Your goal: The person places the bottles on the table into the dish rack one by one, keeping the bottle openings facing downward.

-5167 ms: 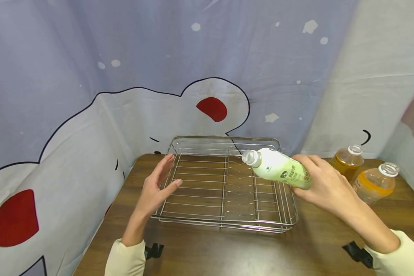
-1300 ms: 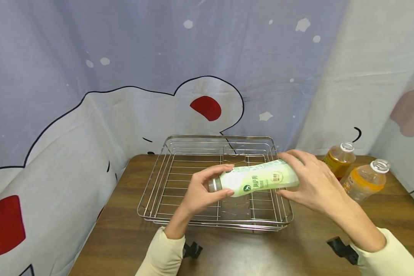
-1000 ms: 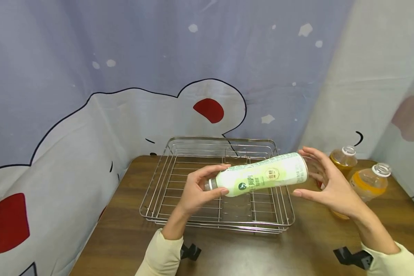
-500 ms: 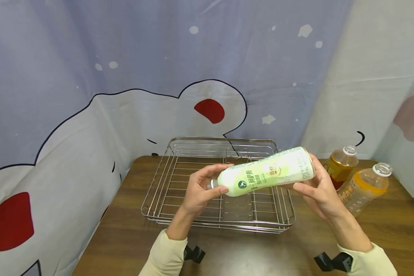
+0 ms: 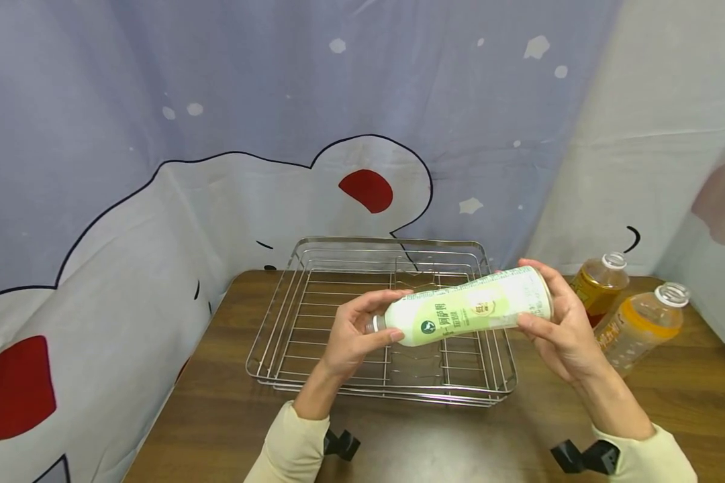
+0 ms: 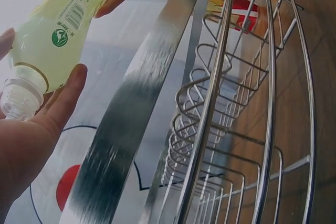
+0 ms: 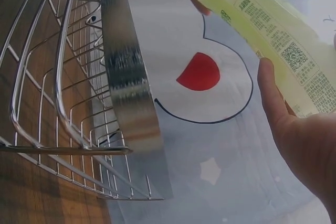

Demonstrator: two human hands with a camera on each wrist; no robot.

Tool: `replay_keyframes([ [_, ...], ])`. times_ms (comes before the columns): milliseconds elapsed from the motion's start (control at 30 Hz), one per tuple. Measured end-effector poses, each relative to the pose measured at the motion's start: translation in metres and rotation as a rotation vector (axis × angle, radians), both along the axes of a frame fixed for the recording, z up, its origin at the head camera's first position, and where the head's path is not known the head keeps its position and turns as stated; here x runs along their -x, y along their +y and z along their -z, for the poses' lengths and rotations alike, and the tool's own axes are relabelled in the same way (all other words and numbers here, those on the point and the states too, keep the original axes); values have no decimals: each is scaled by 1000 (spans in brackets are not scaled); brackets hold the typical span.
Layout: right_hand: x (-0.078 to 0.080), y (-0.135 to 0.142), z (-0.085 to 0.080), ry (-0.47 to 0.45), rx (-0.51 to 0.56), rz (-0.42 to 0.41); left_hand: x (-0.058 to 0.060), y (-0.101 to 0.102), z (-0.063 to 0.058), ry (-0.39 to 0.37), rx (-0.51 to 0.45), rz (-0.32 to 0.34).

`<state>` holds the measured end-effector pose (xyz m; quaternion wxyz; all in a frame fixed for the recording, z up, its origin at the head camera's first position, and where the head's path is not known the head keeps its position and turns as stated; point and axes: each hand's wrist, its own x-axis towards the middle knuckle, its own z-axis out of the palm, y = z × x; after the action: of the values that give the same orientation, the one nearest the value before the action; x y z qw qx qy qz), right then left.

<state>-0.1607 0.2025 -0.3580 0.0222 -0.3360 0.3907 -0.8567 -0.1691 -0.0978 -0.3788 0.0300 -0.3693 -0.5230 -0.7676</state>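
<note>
A pale green plastic bottle point(image 5: 468, 305) with a printed label lies almost level in the air over the wire rack, its uncapped neck pointing left and its base a little higher on the right. My left hand point(image 5: 350, 339) grips it around the neck and shoulder, thumb in front and fingers behind. At the other end my right hand point(image 5: 562, 329) holds the base, thumb on the near side. In the left wrist view the bottle's clear threaded neck point(image 6: 21, 98) sits between thumb and fingers. The right wrist view shows the label's back with small print and a QR code.
A chrome wire dish rack point(image 5: 338, 362) stands on the brown wooden table point(image 5: 423, 436) below the bottle. To its right are two uncapped bottles, one with amber liquid and a yellow-red label point(image 5: 598, 285), one clear with an orange label point(image 5: 643, 329). A patterned curtain point(image 5: 248, 221) hangs behind.
The left hand has taken hold of the neck, which earlier only the right hand carried from the base. The right hand let go briefly, then gripped the base again from below.
</note>
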Motion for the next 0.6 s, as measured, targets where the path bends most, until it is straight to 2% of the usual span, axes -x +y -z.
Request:
replay_keyframes([
  [100, 1, -1, 0, -9, -9, 14, 0, -2, -1, 0, 22, -12],
  [333, 4, 0, -2, -19, 2, 56, 0, -13, -6, -12, 83, -89],
  [467, 7, 4, -5, -22, 15, 61, 0, -27, -7, -24, 101, -114],
  [600, 11, 10, -9, -30, 35, 78, 0, -47, -7, -13, 129, -180],
])
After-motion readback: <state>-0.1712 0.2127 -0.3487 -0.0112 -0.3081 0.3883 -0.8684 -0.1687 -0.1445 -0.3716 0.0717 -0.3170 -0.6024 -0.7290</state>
